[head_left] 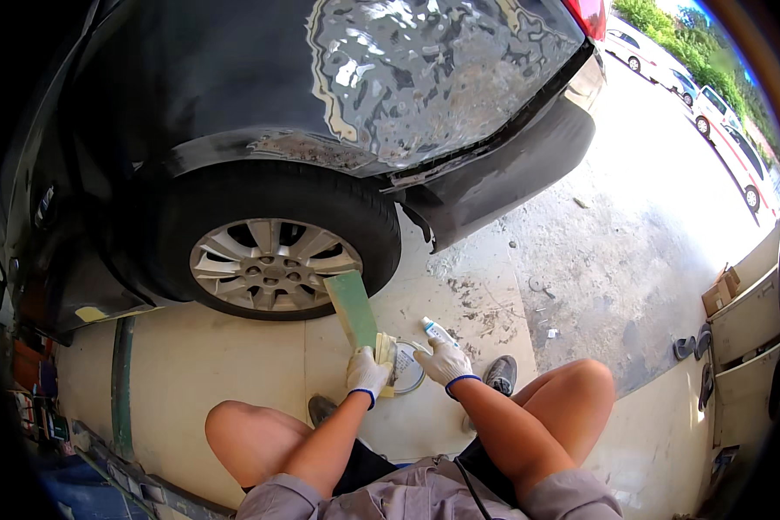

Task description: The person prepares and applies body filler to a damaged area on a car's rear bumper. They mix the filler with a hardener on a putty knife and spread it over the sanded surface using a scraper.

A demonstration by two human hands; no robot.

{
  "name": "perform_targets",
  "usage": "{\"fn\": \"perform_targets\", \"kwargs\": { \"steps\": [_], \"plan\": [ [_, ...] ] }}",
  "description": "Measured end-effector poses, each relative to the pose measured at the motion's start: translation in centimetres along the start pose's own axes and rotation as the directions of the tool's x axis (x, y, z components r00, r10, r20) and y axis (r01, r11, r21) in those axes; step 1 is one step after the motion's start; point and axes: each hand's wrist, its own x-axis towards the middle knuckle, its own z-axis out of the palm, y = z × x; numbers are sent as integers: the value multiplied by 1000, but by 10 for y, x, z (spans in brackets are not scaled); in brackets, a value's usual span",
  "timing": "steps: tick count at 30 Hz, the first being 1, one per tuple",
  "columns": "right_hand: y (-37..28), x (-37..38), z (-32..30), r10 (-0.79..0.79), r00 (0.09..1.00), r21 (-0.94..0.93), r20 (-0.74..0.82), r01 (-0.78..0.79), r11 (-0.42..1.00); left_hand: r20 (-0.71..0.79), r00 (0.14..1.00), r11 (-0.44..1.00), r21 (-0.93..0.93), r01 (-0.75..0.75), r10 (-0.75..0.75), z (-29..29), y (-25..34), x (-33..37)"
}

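Observation:
My left hand (368, 373), in a white knit glove with a blue cuff, is closed around the lower end of a flat green board (352, 308). The board slants up in front of the wheel. Beside that hand are cream-yellow, putty-coloured pieces (386, 354); whether it holds them too is unclear. My right hand (446, 361), gloved alike, is closed on a white tube (438, 330) with blue marking, its index finger stretched left. Between my hands, low down, sits a round tin (409, 368) with a pale lid, partly covered.
Ahead stands a dark car with a wheel (276, 264), a bare, patchy grey rear panel (442, 78) and a loose-hanging bumper (503, 165). My shoes (501, 374) flank the tin. Cabinets (745, 334), a cardboard box (719, 292) and slippers (685, 347) are at right. Parked vehicles stand outside.

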Motion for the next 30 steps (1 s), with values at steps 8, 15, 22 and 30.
{"fn": "perform_targets", "kwargs": {
  "steps": [8, 15, 22, 30],
  "plan": [
    [-18, -3, 30, -94, 976, 740, 199, -86, 667, 425, 896, 351, -865, 360, 130, -36, 14, 1],
    [-48, -25, 21, -168, 983, 987, 76, -50, 153, 372, 905, 60, -928, 368, 208, -74, 58, -25],
    [-57, -40, 18, -180, 983, 989, -43, 68, 135, 216, 971, 133, -970, 202, 105, -81, 62, -27],
    [-60, -43, 4, -193, 981, 999, -28, 33, 23, 153, 985, 53, -988, 149, 84, -88, 79, -38]
  ]
}}
